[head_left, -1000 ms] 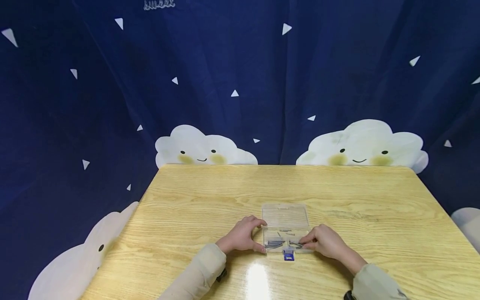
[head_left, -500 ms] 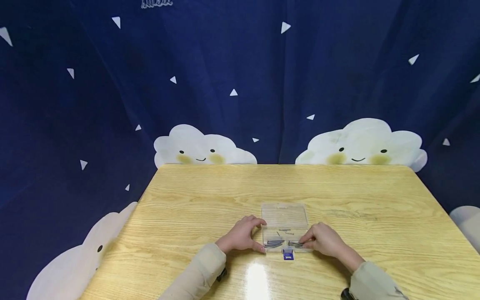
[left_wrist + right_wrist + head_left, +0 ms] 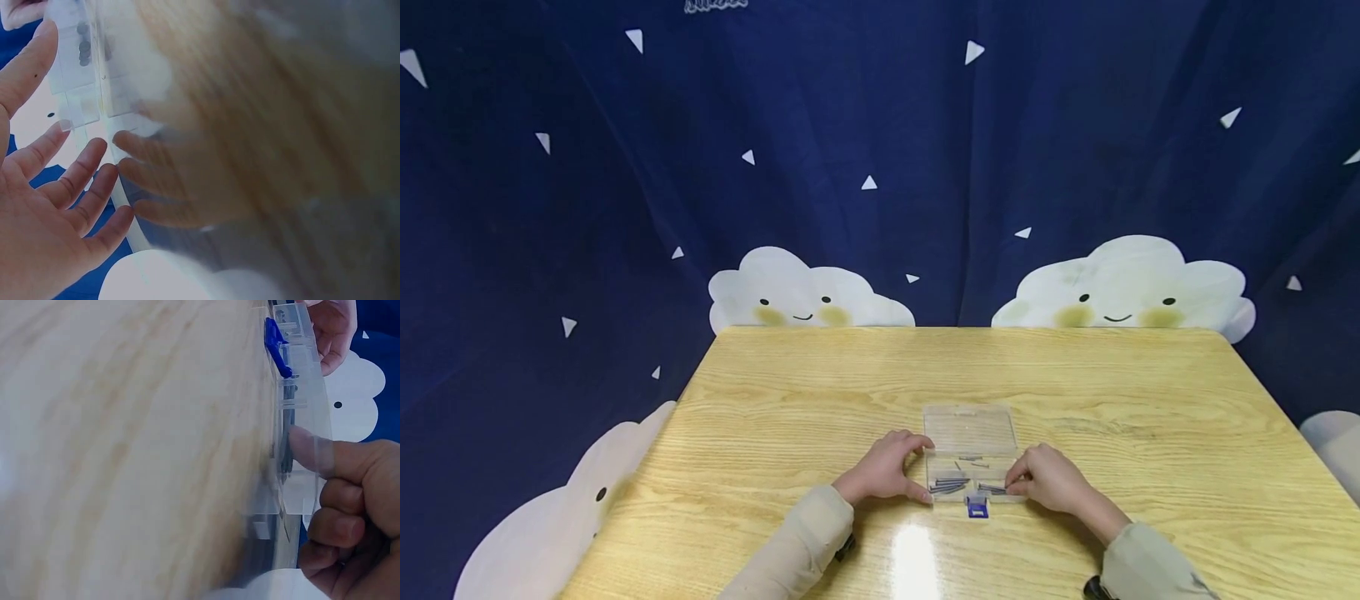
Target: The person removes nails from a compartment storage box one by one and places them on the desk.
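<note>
A clear plastic compartment box (image 3: 951, 500) lies on the table with its lid (image 3: 970, 429) folded back. My left hand (image 3: 891, 468) holds its left end, thumb at the front corner and forefinger farther back; the other fingers are spread in the left wrist view. Dark nails (image 3: 950, 485) fill the front left compartment. In the front right one lie more nails (image 3: 991, 489), where my right hand (image 3: 1048, 479) reaches in with thumb and forefinger at their right ends. In the right wrist view the thumb (image 3: 306, 447) is against these nails; the forefinger's tip is hidden.
Small loose nails (image 3: 972, 461) lie in the rear compartment. A blue latch (image 3: 977, 507) sticks out at the box's front. The wooden table (image 3: 820, 375) ends at a dark blue curtain (image 3: 850, 125) printed with clouds.
The nails in the front right compartment, slanted at first, now lie more level. My right fingertips have shifted slightly right. The left hand keeps its place on the box.
</note>
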`<action>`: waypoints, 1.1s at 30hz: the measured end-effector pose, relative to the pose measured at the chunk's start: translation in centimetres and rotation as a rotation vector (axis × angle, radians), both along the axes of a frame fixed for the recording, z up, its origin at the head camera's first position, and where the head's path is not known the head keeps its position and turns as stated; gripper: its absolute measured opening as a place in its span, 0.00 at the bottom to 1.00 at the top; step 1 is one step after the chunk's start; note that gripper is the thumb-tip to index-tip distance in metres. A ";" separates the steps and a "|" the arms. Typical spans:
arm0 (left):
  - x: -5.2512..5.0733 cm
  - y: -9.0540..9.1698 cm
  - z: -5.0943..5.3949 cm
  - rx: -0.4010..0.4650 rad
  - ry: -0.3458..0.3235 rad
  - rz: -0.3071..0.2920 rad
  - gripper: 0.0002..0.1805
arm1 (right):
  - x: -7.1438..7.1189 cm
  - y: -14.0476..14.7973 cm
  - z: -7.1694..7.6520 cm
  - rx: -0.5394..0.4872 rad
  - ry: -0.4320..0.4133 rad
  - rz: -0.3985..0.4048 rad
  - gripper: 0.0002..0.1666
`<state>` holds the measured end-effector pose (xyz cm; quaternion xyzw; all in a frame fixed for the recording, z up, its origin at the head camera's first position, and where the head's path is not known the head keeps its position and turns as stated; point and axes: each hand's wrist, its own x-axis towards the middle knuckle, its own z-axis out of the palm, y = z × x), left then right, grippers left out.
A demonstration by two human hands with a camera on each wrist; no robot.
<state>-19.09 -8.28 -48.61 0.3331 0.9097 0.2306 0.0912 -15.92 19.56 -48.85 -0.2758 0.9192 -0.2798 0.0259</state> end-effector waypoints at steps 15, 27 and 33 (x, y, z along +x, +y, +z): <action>0.1 -0.2 0.2 0.008 -0.009 0.007 0.37 | 0.2 -0.4 -0.5 0.016 0.076 -0.013 0.04; -0.1 0.0 0.1 0.024 -0.028 -0.004 0.38 | 0.5 0.0 -0.6 -0.043 0.061 -0.010 0.05; -0.2 0.0 0.0 0.026 -0.022 -0.005 0.39 | 0.5 0.0 -0.7 -0.094 -0.012 -0.030 0.05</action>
